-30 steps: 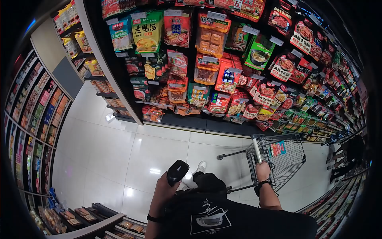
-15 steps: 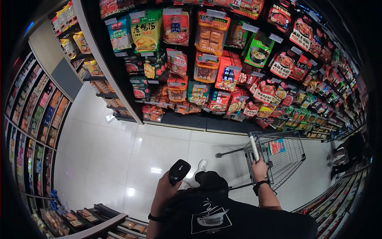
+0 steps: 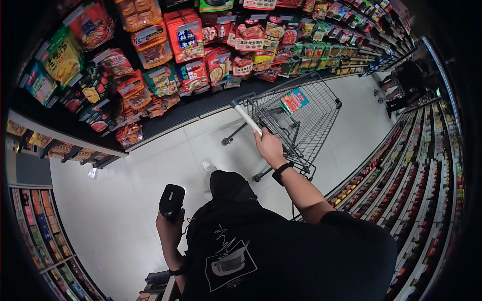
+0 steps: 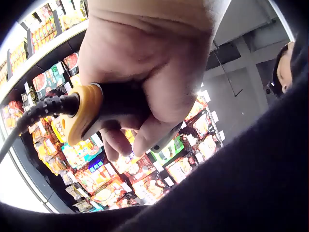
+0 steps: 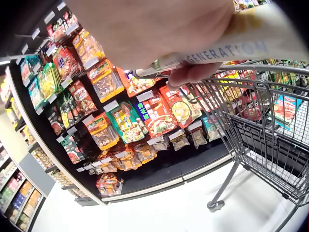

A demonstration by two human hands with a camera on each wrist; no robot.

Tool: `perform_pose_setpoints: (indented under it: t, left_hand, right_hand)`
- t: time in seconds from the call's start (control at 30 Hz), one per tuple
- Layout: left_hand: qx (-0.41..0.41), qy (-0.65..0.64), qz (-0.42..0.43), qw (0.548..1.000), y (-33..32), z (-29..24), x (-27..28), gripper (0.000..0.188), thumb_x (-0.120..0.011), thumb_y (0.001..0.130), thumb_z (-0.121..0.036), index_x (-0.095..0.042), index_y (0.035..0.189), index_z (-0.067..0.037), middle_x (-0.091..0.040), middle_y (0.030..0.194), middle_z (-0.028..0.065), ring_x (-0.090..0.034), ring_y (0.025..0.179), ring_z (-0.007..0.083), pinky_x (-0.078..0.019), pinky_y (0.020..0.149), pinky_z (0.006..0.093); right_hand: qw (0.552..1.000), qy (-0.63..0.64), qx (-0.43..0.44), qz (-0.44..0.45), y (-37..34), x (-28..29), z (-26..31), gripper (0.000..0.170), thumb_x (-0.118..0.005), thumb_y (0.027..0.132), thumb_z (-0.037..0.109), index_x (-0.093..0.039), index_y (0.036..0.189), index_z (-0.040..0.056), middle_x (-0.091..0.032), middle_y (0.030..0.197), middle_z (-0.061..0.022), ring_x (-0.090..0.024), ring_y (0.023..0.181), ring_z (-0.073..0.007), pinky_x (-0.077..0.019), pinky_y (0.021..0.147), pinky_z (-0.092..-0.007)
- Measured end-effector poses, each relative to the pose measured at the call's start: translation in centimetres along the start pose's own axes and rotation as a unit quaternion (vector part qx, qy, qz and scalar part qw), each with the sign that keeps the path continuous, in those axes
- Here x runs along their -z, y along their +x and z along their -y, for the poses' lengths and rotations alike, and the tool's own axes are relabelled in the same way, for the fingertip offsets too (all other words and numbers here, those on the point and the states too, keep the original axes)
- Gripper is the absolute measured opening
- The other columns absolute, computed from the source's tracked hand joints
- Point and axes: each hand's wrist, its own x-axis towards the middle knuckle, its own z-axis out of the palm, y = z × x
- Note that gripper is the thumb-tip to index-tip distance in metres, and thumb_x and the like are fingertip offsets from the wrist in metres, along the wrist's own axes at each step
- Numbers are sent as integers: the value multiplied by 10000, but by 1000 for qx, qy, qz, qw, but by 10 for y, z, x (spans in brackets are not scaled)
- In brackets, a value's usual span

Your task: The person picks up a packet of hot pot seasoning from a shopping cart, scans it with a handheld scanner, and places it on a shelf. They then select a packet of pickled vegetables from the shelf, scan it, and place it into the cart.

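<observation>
Head view, right hand (image 3: 270,147) gripping tubular handle (image 3: 246,117), wire cart (image 3: 315,124) (packet (image 3: 294,100) inside)

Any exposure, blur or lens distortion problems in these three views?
Head: fisheye distortion bows the shelves at right, corners black; left wrist: seasoning packets overexposed behind the left hand; right wrist: floor washed out nearly white, right hand blurred up close.

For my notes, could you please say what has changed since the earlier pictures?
The head view swung right, so shelf and cart appear farther up and left. Nothing was grasped or released: the left hand still holds the black device, the right hand the handle.
</observation>
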Motion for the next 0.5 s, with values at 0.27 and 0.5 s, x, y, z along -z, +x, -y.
perform_pose_setpoints:
  t: [0.27, 0.5]
  left_hand:
    - [-37, 15, 25, 999, 3, -13, 8, 403, -776, 962, 24, -690, 1355, 9, -824, 1173, 108, -765, 864, 146, -639, 696, 309]
    - [-15, 11, 23, 1000, 6, 0, 23, 418, -781, 959, 19, -691, 1367, -2, -825, 1174, 101, -761, 847, 139, -637, 703, 305]
  right_hand:
    - [998, 20, 44, -48, -22, -14, 26, 494, -519, 1145, 489, -653, 1009, 34, -729, 721, -202, -751, 663, -420, -608, 598, -547]
    - [997, 63, 32, 21, -36, -26, 43, 533, -510, 1144, 529, -650, 1104, 16, -741, 792, -253, -734, 730, -498, -584, 666, -620]
